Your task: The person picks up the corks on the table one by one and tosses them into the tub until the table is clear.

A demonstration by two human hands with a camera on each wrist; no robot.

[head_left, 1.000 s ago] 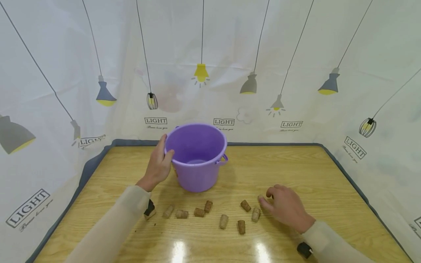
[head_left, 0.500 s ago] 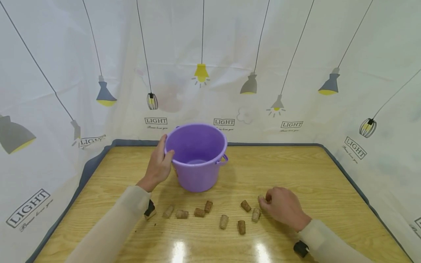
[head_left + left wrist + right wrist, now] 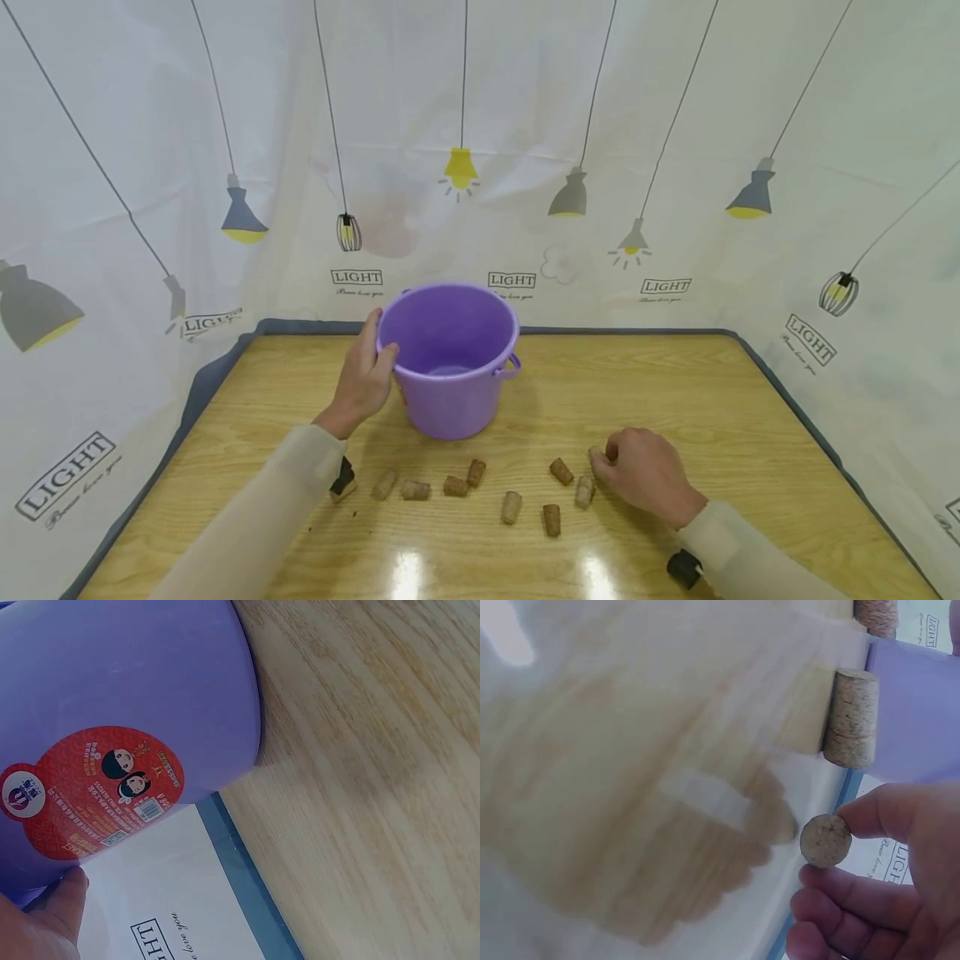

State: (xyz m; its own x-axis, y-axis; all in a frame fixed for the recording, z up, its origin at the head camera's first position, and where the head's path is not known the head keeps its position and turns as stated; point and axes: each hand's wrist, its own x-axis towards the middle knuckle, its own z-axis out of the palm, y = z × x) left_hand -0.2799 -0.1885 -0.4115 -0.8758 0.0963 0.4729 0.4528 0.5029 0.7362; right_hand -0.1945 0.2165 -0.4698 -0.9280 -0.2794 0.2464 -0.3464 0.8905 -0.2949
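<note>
A purple bucket [image 3: 450, 404] stands upright on the wooden table, its inside bare as far as the head view shows. My left hand [image 3: 363, 375] grips its rim on the left side, thumb over the near edge. In the left wrist view a red sticker [image 3: 112, 791] shows on the bucket's wall. At the right, my right hand [image 3: 648, 475] pinches a cork [image 3: 826, 841] between thumb and fingers, low over the table. Just left of that hand lies a pale cork [image 3: 584, 492], with a darker cork [image 3: 561, 472] beside it.
More corks lie in a loose row before the bucket, among them a brown cork [image 3: 552, 520], a pale cork [image 3: 512, 507] and a cork [image 3: 386, 483] near the left sleeve. A sheet [image 3: 585, 250] printed with lamps hangs behind the table [image 3: 637, 375].
My right hand has drawn its fingers together round the cork and shifted slightly down. The left hand and the bucket have stayed in place.
</note>
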